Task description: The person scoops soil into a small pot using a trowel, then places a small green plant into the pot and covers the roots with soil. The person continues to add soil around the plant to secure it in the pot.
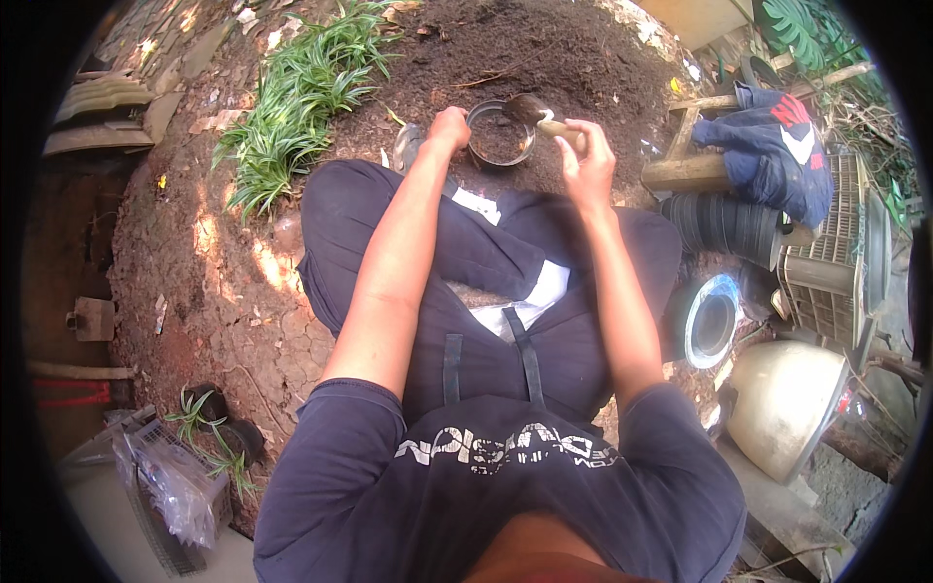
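Note:
My left hand [450,130] grips the left rim of a round dark plant pot [503,163], which stands upright on the soil before my crossed legs. Some light brown bits show inside it. In my right hand [589,164] is the pale handle of a small hand trowel [552,128]. Its blade, bearing dark soil, hangs over the pot's upper right rim. Beyond the pot spreads a heap of loose dark soil [510,44].
Spider plants [299,109] line the ground to the left. At right are a wooden stool [681,171] with a dark cloth [773,146], stacked black pots [721,226], a plastic crate [827,251] and a cream rounded container [783,401]. Potted seedlings [219,430] sit lower left.

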`<state>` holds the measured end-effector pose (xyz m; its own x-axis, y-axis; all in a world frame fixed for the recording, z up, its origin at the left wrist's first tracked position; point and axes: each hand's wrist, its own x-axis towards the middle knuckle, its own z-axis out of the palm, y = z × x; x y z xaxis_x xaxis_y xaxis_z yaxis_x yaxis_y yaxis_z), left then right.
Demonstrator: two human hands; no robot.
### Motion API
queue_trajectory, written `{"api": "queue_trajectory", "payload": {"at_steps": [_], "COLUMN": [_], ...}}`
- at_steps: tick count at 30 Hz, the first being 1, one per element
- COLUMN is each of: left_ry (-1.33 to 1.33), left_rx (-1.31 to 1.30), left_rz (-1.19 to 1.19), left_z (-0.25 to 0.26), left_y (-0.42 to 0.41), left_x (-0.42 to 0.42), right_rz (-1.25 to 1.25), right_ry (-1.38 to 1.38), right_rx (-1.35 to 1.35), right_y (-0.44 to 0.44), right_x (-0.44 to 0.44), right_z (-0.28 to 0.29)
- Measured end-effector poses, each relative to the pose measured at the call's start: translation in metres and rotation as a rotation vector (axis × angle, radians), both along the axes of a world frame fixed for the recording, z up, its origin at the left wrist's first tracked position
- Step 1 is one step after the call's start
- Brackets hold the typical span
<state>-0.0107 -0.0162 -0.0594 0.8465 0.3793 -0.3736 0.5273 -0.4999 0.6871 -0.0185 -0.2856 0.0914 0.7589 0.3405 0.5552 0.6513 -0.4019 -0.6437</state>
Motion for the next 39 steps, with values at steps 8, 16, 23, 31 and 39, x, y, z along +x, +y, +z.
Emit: {"api": "queue_trajectory", "payload": {"at_steps": [8, 16, 23, 31, 39], "left_ry": [0.073, 0.096, 0.096, 0.017, 0.103], "left_rx": [-0.155, -0.107, -0.092, 0.144, 0.162], "left_rz": [0.063, 0.009, -0.013, -0.016, -0.108], "left_z": [0.028, 0.022, 0.021, 0.007, 0.040], "left_y": [-0.009, -0.005, -0.007, 0.000, -0.010], "left_x": [0.002, 0.006, 0.008, 0.005, 0.001], "right_rz": [-0.169, -0.051, -0.165, -0.395, -0.329], "right_ry": [-0.033, 0.036, 0.153, 0.362, 0.352], "right_rx": [-0.079, -0.139, -0.032, 0.006, 0.099], "right_y": [0.005, 0.020, 0.022, 0.007, 0.007], "right_x": [-0.008, -0.001, 0.023, 0.055, 0.033], "right_z": [-0.011, -0.009, -0.017, -0.029, -0.044]}}
